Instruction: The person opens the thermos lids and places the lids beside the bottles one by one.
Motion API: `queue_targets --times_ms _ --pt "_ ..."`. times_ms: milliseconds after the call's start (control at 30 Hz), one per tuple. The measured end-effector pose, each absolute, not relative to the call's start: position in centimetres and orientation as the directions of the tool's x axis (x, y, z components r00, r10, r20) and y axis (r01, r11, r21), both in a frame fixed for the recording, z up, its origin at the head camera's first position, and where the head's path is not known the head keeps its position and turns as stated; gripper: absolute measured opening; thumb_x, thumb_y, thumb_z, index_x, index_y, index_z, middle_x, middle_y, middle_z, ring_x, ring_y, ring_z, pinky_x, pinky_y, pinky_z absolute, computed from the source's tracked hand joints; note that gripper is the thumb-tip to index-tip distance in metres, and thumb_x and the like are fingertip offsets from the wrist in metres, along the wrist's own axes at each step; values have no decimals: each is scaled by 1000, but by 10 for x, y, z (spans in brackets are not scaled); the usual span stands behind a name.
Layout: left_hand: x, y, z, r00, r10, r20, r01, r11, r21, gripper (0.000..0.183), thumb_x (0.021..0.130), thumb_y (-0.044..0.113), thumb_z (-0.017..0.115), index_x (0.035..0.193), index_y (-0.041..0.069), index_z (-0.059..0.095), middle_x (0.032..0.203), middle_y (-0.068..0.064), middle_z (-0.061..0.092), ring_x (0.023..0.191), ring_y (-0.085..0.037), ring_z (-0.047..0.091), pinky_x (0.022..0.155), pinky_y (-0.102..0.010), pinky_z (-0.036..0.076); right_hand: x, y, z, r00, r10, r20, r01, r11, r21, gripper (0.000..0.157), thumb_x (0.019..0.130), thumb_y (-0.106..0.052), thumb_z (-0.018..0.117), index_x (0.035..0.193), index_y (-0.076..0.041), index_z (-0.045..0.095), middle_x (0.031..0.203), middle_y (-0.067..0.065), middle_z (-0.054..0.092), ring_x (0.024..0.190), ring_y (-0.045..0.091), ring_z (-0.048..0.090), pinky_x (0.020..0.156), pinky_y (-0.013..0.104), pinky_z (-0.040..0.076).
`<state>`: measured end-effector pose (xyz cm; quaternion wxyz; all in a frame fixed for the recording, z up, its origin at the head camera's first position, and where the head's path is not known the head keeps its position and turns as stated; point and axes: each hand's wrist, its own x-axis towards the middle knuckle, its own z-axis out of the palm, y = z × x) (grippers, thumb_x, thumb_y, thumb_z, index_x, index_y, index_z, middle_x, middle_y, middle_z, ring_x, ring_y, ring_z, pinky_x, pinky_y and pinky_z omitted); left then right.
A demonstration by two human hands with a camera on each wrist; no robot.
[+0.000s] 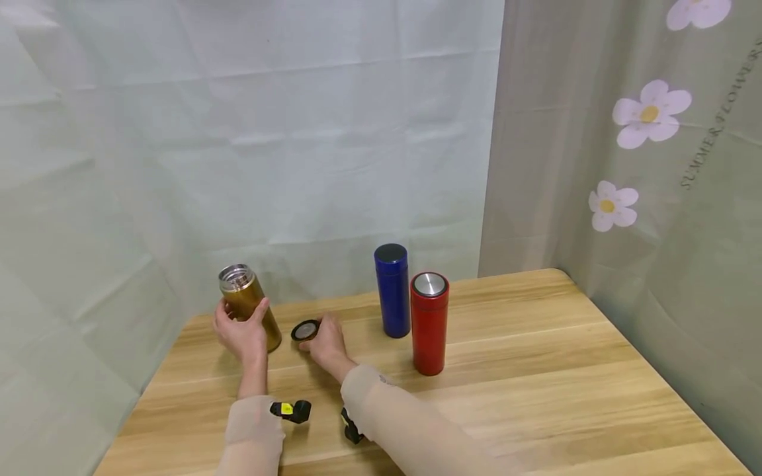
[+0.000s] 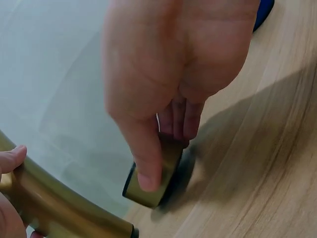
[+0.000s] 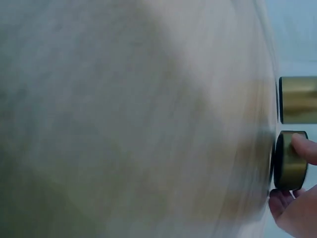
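Note:
My left hand [image 1: 244, 338] is wrapped around a gold vacuum flask [image 1: 245, 301], whose mouth shows bare steel. The flask leans leftward in the head view, its base at the tabletop. To its right my right hand [image 1: 329, 345] grips the round lid [image 1: 305, 330] low over the wood. In the left wrist view, the right thumb presses the gold side of the lid [image 2: 169, 173], with the fingers on the opposite side. The right wrist view shows the lid [image 3: 291, 168] beside the lower end of the flask [image 3: 299, 100].
A blue flask [image 1: 393, 297] and a red flask [image 1: 430, 334], both capped, stand upright on the wooden table [image 1: 536, 377] to the right of my hands. Behind the table hangs a pale curtain [image 1: 333, 165]; a flowered one [image 1: 548, 165] hangs at the right.

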<state>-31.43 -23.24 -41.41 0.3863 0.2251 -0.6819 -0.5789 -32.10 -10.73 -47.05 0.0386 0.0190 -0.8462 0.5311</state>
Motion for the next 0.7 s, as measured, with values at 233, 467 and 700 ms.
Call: queue_targets --times_ms 233,467,700 --pt "-313 -235 -422 -604 -748 274 122 252 960 77 83 14 90 149 1 51 137 -21 54 128 -33 49 113 -46 35 -317 -113 -477 -985 -2 171 -145 543 -827 45 80 3 84 117 -4 59 103 3 57 100 22 59 91 32 51" --pt "-316 -236 -425 -630 -728 271 119 255 960 78 86 16 88 151 2 47 142 -22 50 131 -34 47 114 -48 36 -316 -108 -475 -989 -28 145 -137 539 -831 49 82 2 85 123 -4 59 112 5 59 110 24 60 96 33 52" --pt "-316 -238 -422 -652 -710 265 112 256 960 81 87 17 86 154 2 43 147 -23 46 135 -36 45 118 -49 32 -317 -106 -474 -989 -35 140 -138 516 -846 49 82 2 85 123 -4 59 114 6 59 110 23 59 96 33 51"
